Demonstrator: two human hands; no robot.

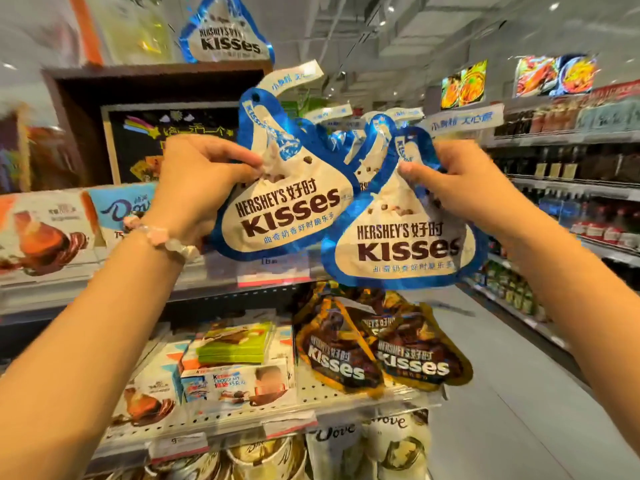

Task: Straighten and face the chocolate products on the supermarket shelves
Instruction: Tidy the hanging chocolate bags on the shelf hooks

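Hidden: rear blue Kisses bags (337, 133) behind front two. Cut off: top Kisses bag (225, 36). Blurred: price tags (273, 271).

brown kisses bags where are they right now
In the head view, the two brown Kisses bags stand on the lower shelf, right of centre, directly below the blue Kisses bag in the right hand.

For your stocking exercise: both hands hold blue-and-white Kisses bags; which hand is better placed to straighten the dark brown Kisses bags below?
Probably the right hand: its blue-and-white teardrop foil bag hangs right above the dark brown Kisses bags.
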